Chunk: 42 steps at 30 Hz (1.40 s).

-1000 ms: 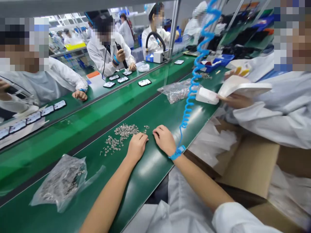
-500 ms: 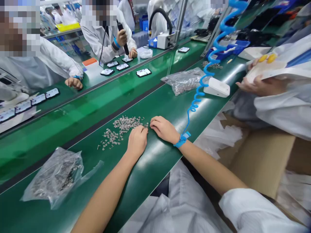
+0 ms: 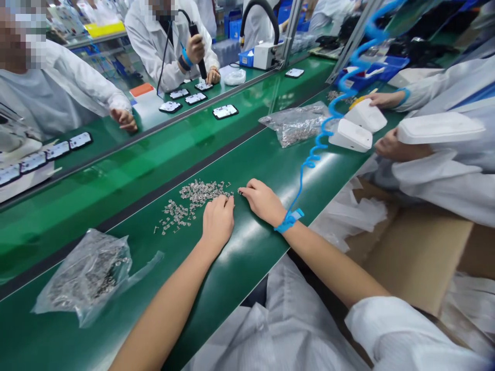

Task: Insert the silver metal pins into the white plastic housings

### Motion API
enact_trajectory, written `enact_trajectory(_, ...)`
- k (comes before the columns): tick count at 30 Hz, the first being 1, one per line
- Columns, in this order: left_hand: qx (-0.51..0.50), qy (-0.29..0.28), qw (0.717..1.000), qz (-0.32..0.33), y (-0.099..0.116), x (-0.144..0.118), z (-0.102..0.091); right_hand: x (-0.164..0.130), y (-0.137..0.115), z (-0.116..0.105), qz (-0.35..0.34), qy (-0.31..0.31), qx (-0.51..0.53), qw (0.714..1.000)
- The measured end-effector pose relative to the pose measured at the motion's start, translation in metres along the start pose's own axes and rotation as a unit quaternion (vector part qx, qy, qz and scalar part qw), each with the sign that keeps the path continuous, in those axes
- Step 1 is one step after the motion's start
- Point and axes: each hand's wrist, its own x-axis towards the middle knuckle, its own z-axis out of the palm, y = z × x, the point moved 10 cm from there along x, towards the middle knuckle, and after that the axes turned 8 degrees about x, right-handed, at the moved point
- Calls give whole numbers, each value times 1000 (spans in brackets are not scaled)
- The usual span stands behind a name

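**Head camera: fine fingertip work beside the loose metal parts (image 3: 199, 192)**

Put the hands at the middle of the dial, twelve straight up the view. Nearest to us, at eight o'clock, a clear bag (image 3: 91, 278) of metal bits slumps on the green counter (image 3: 216, 293); at four, an open carton (image 3: 421, 252) sits below the edge.

Into the middle! Left hand (image 3: 218, 221), knuckles up, fingers curled in at the scatter's right-hand end; whether they pinch anything, I cannot tell. Right hand (image 3: 265, 202), blue strap (image 3: 289, 220) on its wrist, has thumb and finger together on what looks like a small metal piece (image 3: 240, 191). The loose parts spread from nine to ten o'clock, thinning towards the bag.

Good form here, I'd say: a light pinch, tips low over the counter so a dropped bit lands close, and picking from the thin fringe rather than digging into the heap.

Farther out, at half past one, another clear bag (image 3: 299, 126); beyond it at two, white housings (image 3: 350, 136). Farthest, towards eleven, a co-worker (image 3: 154, 62) holds a dark tool (image 3: 202, 68).
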Motion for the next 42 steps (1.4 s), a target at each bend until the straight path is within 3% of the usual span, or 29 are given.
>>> enact_trajectory(14, -38, 27, 999, 1, -1, -2, -3, -3, 7, -7, 22, 2, 37, 999)
enact_trajectory(24, -154, 129, 979, 20, -7, -4, -20, -6, 25, -31, 67, 95, 101, 988)
enact_trajectory(29, -170, 174, 969, 49, -8, -4, -25, -4, 26, -33, 62, 106, 113, 986)
enact_trajectory(33, -161, 187, 966, 70, -4, -5, -31, -4, 25, -35, 72, 110, 126, 983)
enact_trajectory(42, -146, 180, 972, 43, -9, -5, -28, -6, 22, -35, 82, 101, 101, 986)
